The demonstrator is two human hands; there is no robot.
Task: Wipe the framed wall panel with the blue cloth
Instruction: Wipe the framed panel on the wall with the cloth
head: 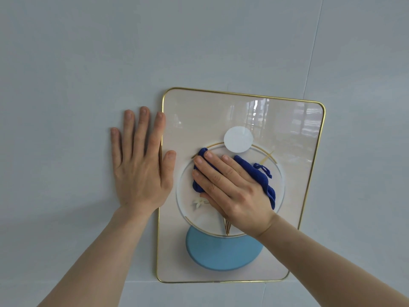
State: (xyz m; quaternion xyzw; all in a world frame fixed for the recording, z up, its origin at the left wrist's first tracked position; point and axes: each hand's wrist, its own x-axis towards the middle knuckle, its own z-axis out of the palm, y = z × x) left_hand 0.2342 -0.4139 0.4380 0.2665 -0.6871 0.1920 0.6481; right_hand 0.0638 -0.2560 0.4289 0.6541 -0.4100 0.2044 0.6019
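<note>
A glossy cream wall panel with a thin gold frame hangs on the wall; its picture shows a white disc, a large ring and a light blue oval. My right hand lies flat on a crumpled dark blue cloth, pressing it against the panel's middle, inside the ring. My left hand rests flat on the wall with fingers spread, its thumb over the panel's left frame edge.
The pale grey wall surrounds the panel, with a faint vertical seam above the panel's right side. The glass reflects window light at the panel's upper right.
</note>
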